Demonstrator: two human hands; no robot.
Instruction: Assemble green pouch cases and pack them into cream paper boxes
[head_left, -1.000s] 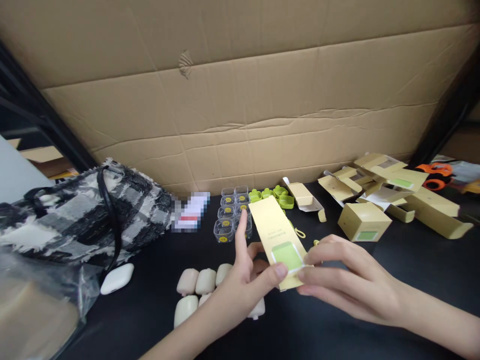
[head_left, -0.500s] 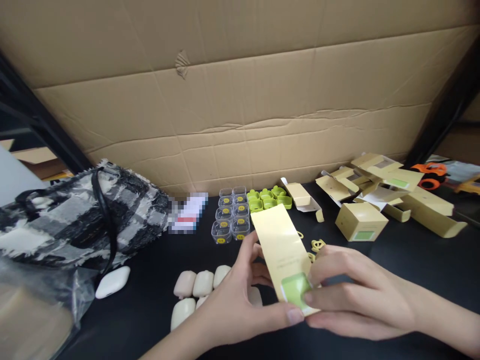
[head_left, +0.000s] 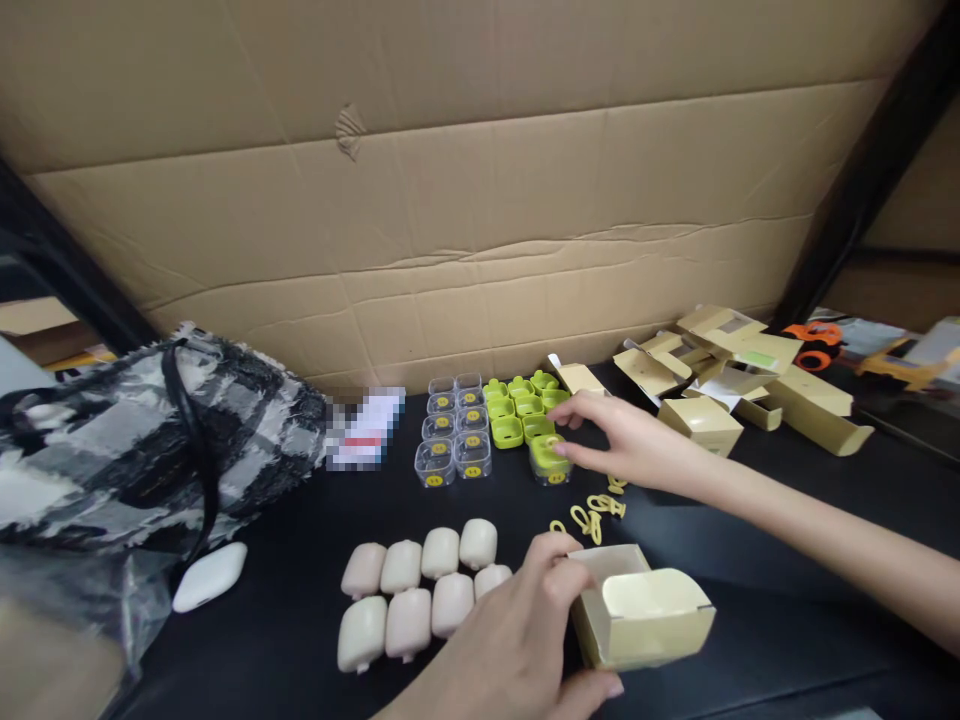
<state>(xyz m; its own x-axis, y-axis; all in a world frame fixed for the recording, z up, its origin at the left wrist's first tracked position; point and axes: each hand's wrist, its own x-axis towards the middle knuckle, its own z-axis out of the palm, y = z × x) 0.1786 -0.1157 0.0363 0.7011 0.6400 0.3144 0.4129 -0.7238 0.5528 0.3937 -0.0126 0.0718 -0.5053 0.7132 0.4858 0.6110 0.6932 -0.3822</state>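
My left hand (head_left: 517,620) grips a pale yellow cardboard box (head_left: 660,640) by its left side, its flap up and its inside partly showing. Farther back, my right hand (head_left: 615,435) has thumb and fingers at the rim of a small clear container (head_left: 550,472) with a green piece in its top. Behind that container are several green trays (head_left: 507,431), set out in rows. To their left, several clear containers (head_left: 435,462) with round yellow labels form two columns. Several yellow rings (head_left: 581,518) lie between my hands.
Rounded cream and pink pieces (head_left: 409,622) lie in two rows at front left. Opened boxes (head_left: 817,405) are heaped at the right, with a closed-looking box (head_left: 701,425) before them. A checked bag (head_left: 135,440) and white case (head_left: 210,577) sit left. A cardboard wall (head_left: 450,200) stands behind.
My right hand has left the box and moved back to the clear container. My left hand has tipped the box lower, toward the right, and its open end now shows.
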